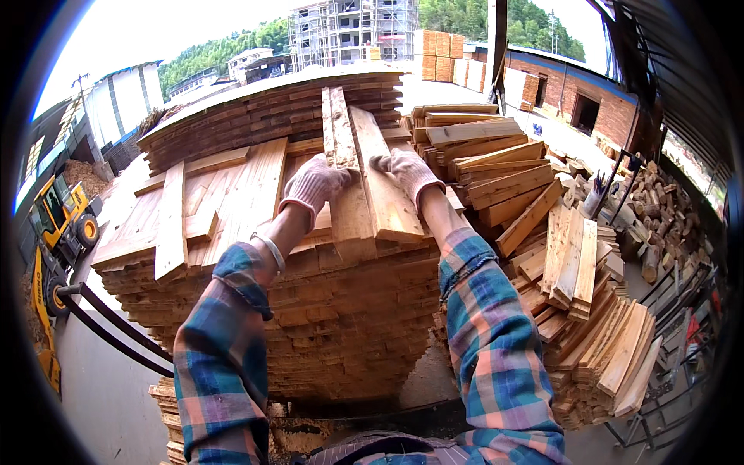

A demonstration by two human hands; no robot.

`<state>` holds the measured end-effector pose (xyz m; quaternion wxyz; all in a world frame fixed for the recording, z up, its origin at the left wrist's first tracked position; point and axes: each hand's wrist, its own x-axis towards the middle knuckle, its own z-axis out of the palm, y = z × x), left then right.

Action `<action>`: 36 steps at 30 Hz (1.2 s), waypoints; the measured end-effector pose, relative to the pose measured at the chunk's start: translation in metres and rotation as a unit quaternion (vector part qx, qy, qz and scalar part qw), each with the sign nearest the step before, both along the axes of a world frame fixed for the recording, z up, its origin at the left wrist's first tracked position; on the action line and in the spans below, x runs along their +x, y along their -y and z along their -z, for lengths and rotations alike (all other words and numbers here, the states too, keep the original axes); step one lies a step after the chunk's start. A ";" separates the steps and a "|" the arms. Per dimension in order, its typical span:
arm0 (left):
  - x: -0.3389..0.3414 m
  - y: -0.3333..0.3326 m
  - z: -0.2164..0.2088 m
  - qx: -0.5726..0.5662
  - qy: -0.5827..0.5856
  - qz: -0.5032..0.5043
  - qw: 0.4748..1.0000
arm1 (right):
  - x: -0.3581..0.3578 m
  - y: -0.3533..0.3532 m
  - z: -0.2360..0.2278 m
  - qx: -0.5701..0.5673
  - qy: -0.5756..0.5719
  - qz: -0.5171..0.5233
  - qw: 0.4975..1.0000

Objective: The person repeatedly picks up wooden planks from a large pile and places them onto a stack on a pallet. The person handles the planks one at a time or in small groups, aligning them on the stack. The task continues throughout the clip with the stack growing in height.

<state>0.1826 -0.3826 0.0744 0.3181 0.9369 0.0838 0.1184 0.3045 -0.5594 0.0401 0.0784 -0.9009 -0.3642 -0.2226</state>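
Both my hands wear pale knitted gloves and rest on the top of a large stack of sawn wooden boards [294, 325]. My left hand [319, 186] is closed on the left edge of a rough-edged board [341, 139], its fingertips on the upper face. At the right, a smoother board [387, 198] lies beside it, and my right hand [404, 172] grips its right edge. Both boards point away from me, their far ends on a higher row of boards [271, 112]. The undersides of my fingers and my thumbs are mostly hidden.
More loose boards [172, 225] lie on the stack to the left. Tilted piles of boards [496, 170] stand close at the right, with split logs [659, 209] beyond. A yellow loader [58, 209] and a curved dark metal bar [116, 314] are at the left.
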 end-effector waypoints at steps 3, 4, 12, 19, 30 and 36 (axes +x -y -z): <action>0.015 -0.060 0.047 -0.153 0.061 0.027 0.986 | -0.015 -0.051 -0.001 -0.092 -0.070 -0.016 0.993; 0.019 -0.072 0.047 -0.159 0.069 0.037 0.984 | -0.014 -0.058 -0.005 -0.084 -0.069 -0.023 0.994; 0.007 -0.092 0.074 0.244 0.194 0.041 0.949 | 0.032 -0.038 0.019 0.049 -0.079 0.007 0.996; -0.003 -0.144 0.070 -0.174 0.097 -0.130 0.971 | -0.059 -0.089 -0.032 0.106 -0.120 -0.111 0.981; -0.055 -0.068 0.019 0.266 -0.117 -0.006 0.957 | 0.027 0.042 -0.018 0.368 -0.419 -0.183 0.809; -0.004 -0.074 0.029 0.327 -0.079 0.054 0.940 | 0.052 0.048 0.013 0.130 -0.222 0.010 0.966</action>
